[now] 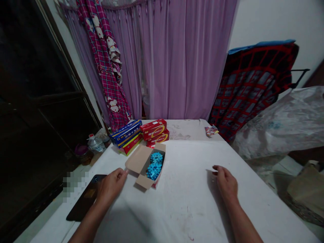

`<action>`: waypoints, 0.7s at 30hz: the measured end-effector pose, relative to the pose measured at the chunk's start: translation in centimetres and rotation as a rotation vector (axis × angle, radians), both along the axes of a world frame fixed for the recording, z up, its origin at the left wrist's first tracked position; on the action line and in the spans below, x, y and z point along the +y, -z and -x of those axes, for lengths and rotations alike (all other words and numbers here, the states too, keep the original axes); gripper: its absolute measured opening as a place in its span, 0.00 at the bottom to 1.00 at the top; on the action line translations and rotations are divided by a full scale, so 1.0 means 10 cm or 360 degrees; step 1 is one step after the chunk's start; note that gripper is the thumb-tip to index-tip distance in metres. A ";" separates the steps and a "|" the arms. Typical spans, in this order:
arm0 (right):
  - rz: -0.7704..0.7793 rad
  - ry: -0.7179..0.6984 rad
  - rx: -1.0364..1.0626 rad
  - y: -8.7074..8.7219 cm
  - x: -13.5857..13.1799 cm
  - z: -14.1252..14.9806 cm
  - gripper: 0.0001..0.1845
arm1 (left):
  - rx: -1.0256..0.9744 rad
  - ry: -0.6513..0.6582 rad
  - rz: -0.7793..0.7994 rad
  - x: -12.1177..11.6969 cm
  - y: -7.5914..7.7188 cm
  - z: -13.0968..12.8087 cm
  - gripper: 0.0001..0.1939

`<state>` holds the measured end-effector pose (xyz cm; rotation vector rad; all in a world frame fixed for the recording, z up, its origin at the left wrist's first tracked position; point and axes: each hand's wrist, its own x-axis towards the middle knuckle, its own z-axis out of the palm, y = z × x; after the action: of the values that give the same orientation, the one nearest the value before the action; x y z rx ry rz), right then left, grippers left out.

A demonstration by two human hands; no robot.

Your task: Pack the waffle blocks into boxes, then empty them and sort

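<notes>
touching, maybe, the carton flap, left hand; right hand well clear

The left hand is just beside the open cardboard box, which has blue pieces inside; the right hand rests on the white table, well apart.

An open cardboard box blocks the left hand (just beside it).

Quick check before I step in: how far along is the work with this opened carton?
Done: the cardboard carton stands open, blue gear-shaped pieces inside. In hand: nothing; the left hand reaches its flap, the right hand is empty above the white table. Left: the blue box and red boxes behind look closed.
</notes>
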<state>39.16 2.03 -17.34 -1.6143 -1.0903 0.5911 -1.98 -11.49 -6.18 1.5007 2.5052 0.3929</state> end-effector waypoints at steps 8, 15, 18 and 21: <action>0.0166 -0.0764 0.0741 -0.16 0.63 1.56 0.27 | -0.0517 0.0205 0.0042 -0.33 0.38 -0.31 0.19; 0.0230 -0.0865 0.0792 0.02 0.64 1.74 0.27 | -0.1152 0.0260 -0.0183 -0.43 0.70 -0.91 0.32; 0.0215 -0.0838 0.0789 0.06 0.59 1.69 0.26 | -0.1355 0.0218 -0.0311 -0.40 0.85 -1.05 0.38; 0.0214 -0.0787 0.0793 0.06 0.60 1.65 0.24 | -0.1576 0.0101 -0.0297 -0.39 0.98 -1.11 0.43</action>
<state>22.67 8.00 -17.96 -1.2008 -1.0786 1.3385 9.14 -15.37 -16.02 1.0282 1.6531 1.0636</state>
